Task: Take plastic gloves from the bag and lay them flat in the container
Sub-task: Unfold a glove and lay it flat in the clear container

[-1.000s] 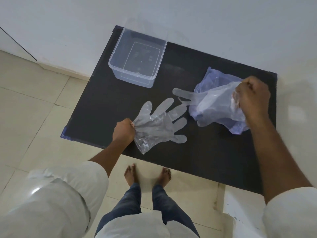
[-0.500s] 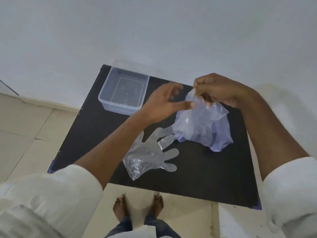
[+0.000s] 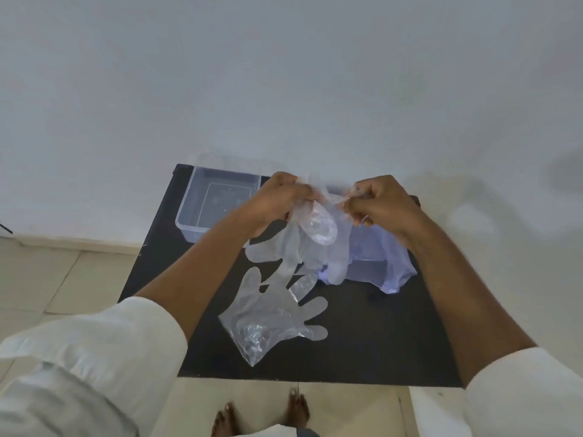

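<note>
A pale wall rises behind the black table [image 3: 362,342] I stand at. My left hand [image 3: 277,200] and right hand [image 3: 381,201] are both closed, pinching the cuff of a clear glove [image 3: 318,238] raised between them. The bluish bag [image 3: 394,266] sags below my right hand. Another glove [image 3: 274,313] lies flat beneath my forearms. The clear container [image 3: 202,209] sits just left of my left hand.

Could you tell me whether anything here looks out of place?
Yes: one clear plastic glove lies crumpled on the black table, not inside the clear plastic container, which looks empty.
</note>
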